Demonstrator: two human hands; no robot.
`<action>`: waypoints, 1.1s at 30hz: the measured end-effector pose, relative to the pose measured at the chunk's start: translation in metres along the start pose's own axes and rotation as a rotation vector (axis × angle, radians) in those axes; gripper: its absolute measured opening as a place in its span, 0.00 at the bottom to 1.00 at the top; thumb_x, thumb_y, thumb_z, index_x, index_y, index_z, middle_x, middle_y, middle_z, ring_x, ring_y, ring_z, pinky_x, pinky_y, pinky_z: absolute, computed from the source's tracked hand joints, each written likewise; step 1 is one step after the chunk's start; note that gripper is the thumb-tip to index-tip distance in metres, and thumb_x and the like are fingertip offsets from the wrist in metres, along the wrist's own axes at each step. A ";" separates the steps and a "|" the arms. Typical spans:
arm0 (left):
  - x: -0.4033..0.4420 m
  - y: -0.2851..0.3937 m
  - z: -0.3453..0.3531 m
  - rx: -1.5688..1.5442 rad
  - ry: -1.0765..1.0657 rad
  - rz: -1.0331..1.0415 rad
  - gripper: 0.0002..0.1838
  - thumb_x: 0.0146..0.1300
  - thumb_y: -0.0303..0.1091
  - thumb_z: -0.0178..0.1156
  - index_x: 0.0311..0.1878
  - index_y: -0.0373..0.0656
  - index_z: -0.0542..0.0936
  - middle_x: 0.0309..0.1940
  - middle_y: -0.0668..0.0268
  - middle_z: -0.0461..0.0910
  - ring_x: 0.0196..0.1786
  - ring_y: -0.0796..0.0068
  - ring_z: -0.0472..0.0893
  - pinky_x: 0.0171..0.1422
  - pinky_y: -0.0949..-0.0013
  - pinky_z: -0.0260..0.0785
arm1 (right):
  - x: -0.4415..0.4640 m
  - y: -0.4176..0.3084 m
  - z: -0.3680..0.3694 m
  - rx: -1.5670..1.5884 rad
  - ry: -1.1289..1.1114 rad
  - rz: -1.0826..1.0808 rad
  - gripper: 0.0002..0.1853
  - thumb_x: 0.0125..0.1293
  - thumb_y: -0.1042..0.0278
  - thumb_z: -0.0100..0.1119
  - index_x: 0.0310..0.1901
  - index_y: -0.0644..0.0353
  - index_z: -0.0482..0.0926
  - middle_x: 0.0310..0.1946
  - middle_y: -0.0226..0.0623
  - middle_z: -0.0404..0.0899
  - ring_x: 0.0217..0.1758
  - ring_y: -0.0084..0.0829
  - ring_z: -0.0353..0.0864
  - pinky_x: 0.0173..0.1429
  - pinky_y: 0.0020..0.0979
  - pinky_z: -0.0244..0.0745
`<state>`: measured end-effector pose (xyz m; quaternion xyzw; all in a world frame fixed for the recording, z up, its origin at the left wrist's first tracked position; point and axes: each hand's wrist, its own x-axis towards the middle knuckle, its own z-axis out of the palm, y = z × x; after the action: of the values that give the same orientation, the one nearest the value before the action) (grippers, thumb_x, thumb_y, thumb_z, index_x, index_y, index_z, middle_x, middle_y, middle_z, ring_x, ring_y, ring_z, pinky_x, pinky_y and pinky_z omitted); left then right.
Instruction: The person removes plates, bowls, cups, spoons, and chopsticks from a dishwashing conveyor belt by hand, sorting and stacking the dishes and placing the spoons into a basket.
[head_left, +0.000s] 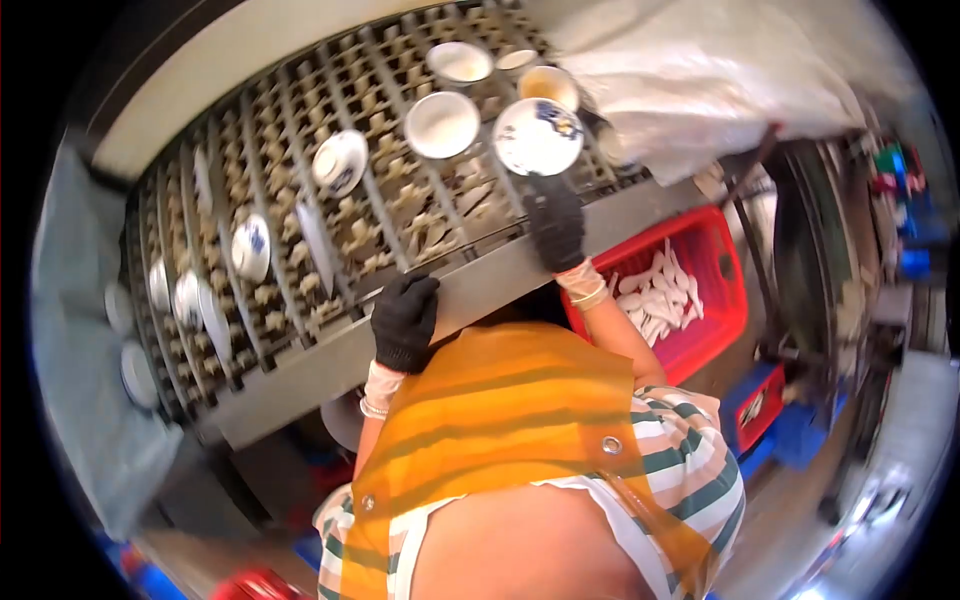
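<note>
Black-gloved, the left hand (405, 318) curls into a loose fist at the metal edge (485, 288); beyond the right hand's fingers (543, 190), meeting them, sits a patterned dish (528, 142), grip unclear.

The right fingers (547, 196) blur beside the flowered dish (528, 143), leaving their grip unclear.
</note>
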<state>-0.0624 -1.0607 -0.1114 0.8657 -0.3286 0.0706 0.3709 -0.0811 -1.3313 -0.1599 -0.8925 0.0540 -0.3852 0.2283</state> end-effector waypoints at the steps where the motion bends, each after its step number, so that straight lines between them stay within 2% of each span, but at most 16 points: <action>1: -0.003 0.001 0.000 0.017 -0.005 -0.002 0.09 0.51 0.27 0.61 0.38 0.43 0.80 0.38 0.59 0.80 0.40 0.56 0.79 0.43 0.61 0.72 | 0.008 0.011 0.001 -0.087 0.080 -0.030 0.19 0.59 0.66 0.59 0.52 0.62 0.75 0.45 0.44 0.78 0.49 0.46 0.75 0.56 0.42 0.69; 4: -0.006 0.001 0.005 0.033 0.038 -0.073 0.09 0.51 0.27 0.61 0.37 0.44 0.80 0.36 0.59 0.79 0.39 0.57 0.79 0.41 0.60 0.71 | 0.042 0.049 0.013 -0.221 0.138 0.048 0.26 0.55 0.61 0.64 0.54 0.63 0.72 0.51 0.44 0.75 0.52 0.47 0.73 0.57 0.43 0.67; 6: -0.007 -0.003 0.006 -0.070 0.043 -0.042 0.09 0.51 0.26 0.61 0.37 0.43 0.80 0.36 0.58 0.79 0.39 0.56 0.79 0.42 0.60 0.72 | 0.065 0.079 0.020 -0.314 0.158 -0.023 0.25 0.53 0.62 0.65 0.51 0.65 0.74 0.46 0.47 0.78 0.49 0.47 0.76 0.54 0.41 0.70; 8: -0.003 -0.003 0.006 -0.084 0.064 -0.069 0.09 0.51 0.26 0.61 0.37 0.43 0.80 0.36 0.58 0.79 0.39 0.56 0.79 0.42 0.60 0.72 | 0.092 0.129 0.032 -0.098 -0.371 0.249 0.22 0.52 0.64 0.65 0.47 0.68 0.77 0.40 0.50 0.80 0.42 0.47 0.79 0.49 0.38 0.73; 10: -0.002 -0.004 0.009 -0.121 0.094 -0.033 0.09 0.51 0.26 0.61 0.38 0.42 0.80 0.36 0.58 0.79 0.39 0.55 0.79 0.43 0.59 0.72 | 0.111 0.143 0.042 0.134 -0.486 0.263 0.18 0.52 0.67 0.61 0.43 0.69 0.79 0.29 0.40 0.81 0.29 0.30 0.79 0.36 0.28 0.74; 12: -0.003 -0.006 0.017 -0.131 0.157 -0.093 0.09 0.51 0.27 0.61 0.38 0.42 0.80 0.36 0.58 0.79 0.39 0.55 0.79 0.43 0.59 0.72 | 0.130 0.097 0.014 0.373 -0.773 0.602 0.14 0.52 0.68 0.60 0.40 0.66 0.80 0.25 0.33 0.79 0.22 0.21 0.74 0.26 0.22 0.68; 14: -0.002 -0.008 0.020 -0.149 0.156 -0.075 0.10 0.51 0.27 0.61 0.39 0.43 0.80 0.36 0.58 0.79 0.39 0.54 0.79 0.44 0.58 0.72 | 0.116 0.136 0.033 0.351 -0.838 0.173 0.13 0.53 0.68 0.59 0.39 0.65 0.80 0.23 0.30 0.78 0.18 0.18 0.70 0.22 0.20 0.63; 16: 0.000 -0.007 0.023 -0.113 0.174 -0.092 0.10 0.51 0.27 0.61 0.39 0.43 0.80 0.36 0.58 0.79 0.39 0.54 0.79 0.44 0.58 0.72 | 0.099 0.109 0.043 0.459 -0.725 0.492 0.10 0.50 0.70 0.56 0.33 0.64 0.80 0.26 0.44 0.80 0.26 0.34 0.77 0.32 0.32 0.72; 18: 0.000 -0.002 0.026 -0.075 0.186 -0.106 0.11 0.51 0.27 0.61 0.40 0.43 0.80 0.37 0.59 0.79 0.39 0.54 0.79 0.44 0.58 0.72 | 0.103 0.042 0.017 0.660 -0.914 0.740 0.13 0.49 0.72 0.57 0.38 0.64 0.80 0.28 0.36 0.80 0.26 0.27 0.76 0.31 0.27 0.72; 20: 0.003 0.003 0.028 -0.065 0.220 -0.151 0.12 0.51 0.27 0.61 0.42 0.43 0.79 0.39 0.59 0.78 0.40 0.54 0.79 0.46 0.58 0.72 | 0.084 0.021 0.026 1.003 -0.887 0.935 0.19 0.49 0.73 0.58 0.45 0.69 0.76 0.30 0.32 0.79 0.22 0.19 0.73 0.24 0.19 0.68; 22: 0.004 0.003 0.033 -0.038 0.228 -0.158 0.17 0.51 0.29 0.61 0.47 0.43 0.78 0.42 0.58 0.77 0.44 0.55 0.77 0.49 0.58 0.71 | 0.087 -0.006 0.028 0.938 -0.970 0.828 0.17 0.51 0.73 0.58 0.45 0.68 0.76 0.28 0.32 0.78 0.22 0.19 0.74 0.22 0.20 0.68; 26: 0.010 0.006 0.039 0.059 0.200 -0.225 0.26 0.51 0.33 0.63 0.56 0.43 0.73 0.45 0.54 0.76 0.51 0.55 0.75 0.54 0.57 0.70 | 0.106 -0.060 0.030 0.789 -0.810 0.372 0.19 0.54 0.76 0.59 0.50 0.62 0.74 0.25 0.34 0.77 0.22 0.19 0.76 0.22 0.22 0.70; 28: 0.010 0.005 0.045 0.142 0.224 -0.248 0.26 0.52 0.34 0.63 0.56 0.42 0.73 0.47 0.53 0.76 0.52 0.54 0.75 0.55 0.57 0.69 | 0.114 -0.081 0.029 1.028 -0.783 0.483 0.18 0.56 0.76 0.58 0.51 0.62 0.74 0.24 0.32 0.77 0.23 0.19 0.77 0.27 0.23 0.73; 30: 0.011 0.003 0.046 0.118 0.299 -0.305 0.26 0.52 0.34 0.64 0.56 0.41 0.73 0.48 0.52 0.76 0.51 0.54 0.76 0.55 0.58 0.69 | 0.119 -0.069 0.047 0.994 -0.777 0.379 0.21 0.55 0.76 0.59 0.53 0.61 0.73 0.33 0.38 0.79 0.31 0.27 0.82 0.36 0.28 0.76; 32: 0.011 0.002 0.045 0.090 0.374 -0.364 0.26 0.52 0.34 0.64 0.56 0.41 0.73 0.48 0.51 0.76 0.51 0.53 0.76 0.55 0.58 0.69 | 0.121 -0.046 0.073 0.348 -0.352 -0.493 0.25 0.51 0.74 0.61 0.54 0.59 0.73 0.43 0.44 0.79 0.46 0.37 0.80 0.47 0.35 0.75; 33: 0.011 -0.001 0.045 0.088 0.403 -0.343 0.25 0.53 0.33 0.63 0.56 0.41 0.73 0.48 0.51 0.76 0.50 0.53 0.77 0.55 0.58 0.69 | 0.116 -0.033 0.087 0.203 -0.408 -0.502 0.26 0.49 0.70 0.62 0.54 0.55 0.74 0.49 0.47 0.76 0.54 0.41 0.74 0.52 0.40 0.71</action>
<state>-0.0587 -1.0970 -0.1395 0.8925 -0.0935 0.1917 0.3974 0.0591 -1.3020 -0.1202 -0.9094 -0.2531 -0.2461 0.2201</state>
